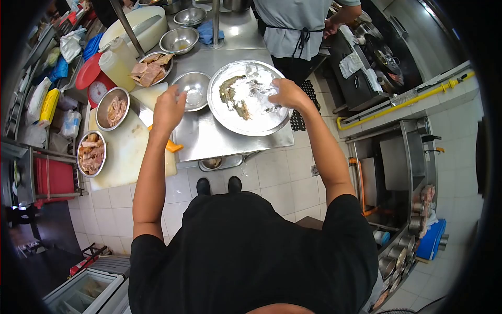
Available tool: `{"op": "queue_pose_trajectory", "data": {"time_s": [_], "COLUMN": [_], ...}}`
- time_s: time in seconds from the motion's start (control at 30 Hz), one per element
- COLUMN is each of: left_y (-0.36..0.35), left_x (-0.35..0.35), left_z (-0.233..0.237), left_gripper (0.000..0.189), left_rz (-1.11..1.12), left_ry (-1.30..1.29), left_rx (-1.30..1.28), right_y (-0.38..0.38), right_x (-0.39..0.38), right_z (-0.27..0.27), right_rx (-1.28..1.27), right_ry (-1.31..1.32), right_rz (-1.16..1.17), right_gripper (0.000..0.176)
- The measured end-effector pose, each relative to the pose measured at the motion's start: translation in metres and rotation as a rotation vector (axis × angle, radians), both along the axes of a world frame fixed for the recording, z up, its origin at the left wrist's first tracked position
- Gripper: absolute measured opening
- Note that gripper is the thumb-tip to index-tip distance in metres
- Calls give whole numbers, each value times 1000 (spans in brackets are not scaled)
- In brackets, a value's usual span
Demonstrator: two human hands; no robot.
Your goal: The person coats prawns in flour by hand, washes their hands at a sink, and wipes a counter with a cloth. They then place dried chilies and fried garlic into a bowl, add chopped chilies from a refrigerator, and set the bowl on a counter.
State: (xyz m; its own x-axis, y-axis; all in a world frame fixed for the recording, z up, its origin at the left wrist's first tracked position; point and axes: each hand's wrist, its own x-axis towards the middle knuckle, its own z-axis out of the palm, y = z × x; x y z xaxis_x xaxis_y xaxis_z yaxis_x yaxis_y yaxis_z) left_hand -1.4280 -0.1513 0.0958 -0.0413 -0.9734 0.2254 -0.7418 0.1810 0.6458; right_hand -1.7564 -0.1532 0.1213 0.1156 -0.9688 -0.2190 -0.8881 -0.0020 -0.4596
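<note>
**Kitchen counter: one hand in the floured tray, one beside the small bowl**

Stainless steel table [219, 141] stands in the middle of a tiled restaurant kitchen, seen from above. On it, in the upper centre of the frame, lies a large round steel tray [261, 124] with white flour and a few long coated pieces of food [230, 97].

The right hand [287, 94] rests in the right part of this tray. Its fingers are bent down into the flour and close together; I cannot tell whether they clamp a piece.

The left hand [168, 110] is held left of the tray, just beside a small steel bowl [192, 90]. Its fingers point up in the frame, loosely apart, and hold nothing visible.

Under the left forearm is a white cutting board [125, 152], and an orange object [173, 147] shows at its edge. At the left of the frame stand two steel bowls with meat pieces [113, 109] [91, 153]. Above them are a plate of sliced meat [151, 69] and a red kitchen scale [97, 90].

At the top of the frame another person in a grey shirt and dark apron [298, 26] stands near the stove [376, 57].
</note>
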Motion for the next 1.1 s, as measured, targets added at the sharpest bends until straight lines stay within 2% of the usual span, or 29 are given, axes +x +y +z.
{"op": "queue_pose_trajectory", "data": {"time_s": [0.03, 0.07, 0.1, 0.13, 0.2, 0.23, 0.3, 0.37, 0.43, 0.47, 0.5, 0.57, 0.6, 0.63, 0.7, 0.77, 0.87, 0.97, 1.03, 1.1], "left_y": [2, 3, 5, 6, 12, 14, 17, 22, 23, 23, 23, 25, 27, 28, 29, 28, 23, 18, 16, 7], "left_x": [-6, -14, -21, -29, -42, -47, -56, -61, -67, -68, -68, -71, -74, -74, -73, -71, -67, -64, -63, -62], "left_z": [3, 1, -2, -5, -6, -6, -12, -7, -2, -3, -4, -1, 0, 0, 0, 3, -2, -4, 3, 0], "left_gripper": [30, 30, 28, 26, 28, 29, 26, 22, 17, 13, 10, 9, 10, 10, 12, 14, 19, 23, 23, 23], "left_rz": [-77, -80, -160, -240, -370, -420, -431, -471, -468, -500, -532, -524, -519, -522, -505, -505, -515, -518, -504, -504], "left_ry": [61, 61, 92, 122, 87, 75, 45, -116, -205, -212, -221, -174, -126, -125, -28, -23, -4, 16, 28, 33], "left_rx": [-13, -11, -26, -42, -95, -91, -130, -187, -83, -69, -56, -69, -84, -86, -128, -107, -60, -40, 41, -27], "right_y": [0, 1, 1, 0, -2, -1, 3, -2, -9, -16, -13, -4, -3, -1, 6, 15, 27, 28, 31, 32], "right_x": [1, 3, 1, -3, -10, -9, -2, -4, -12, -19, -15, -4, -5, -1, 11, 17, 29, 25, 23, 18], "right_z": [6, 12, 11, 6, -4, -11, -25, -49, -59, -65, -55, -15, -9, -6, -1, -12, -38, -43, -28, -14], "right_rx": [58, 93, 94, 68, 74, 74, 177, 124, -60, -135, -133, -69, -7, -9, 38, 168, 82, -37, -78, -127], "right_ry": [-84, -20, -19, 103, 307, 309, 466, 521, 393, 364, 364, 100, -67, -65, 257, 212, 116, 9, 14, -6], "right_rz": [47, 92, 90, 171, 298, 298, 378, 404, 265, 244, 247, 66, 56, 53, 108, 93, -58, -118, -107, -73], "right_gripper": [47, 48, 48, 49, 49, 49, 46, 41, 30, 33, 33, 34, 40, 40, 47, 57, 61, 52, 50, 48]}}
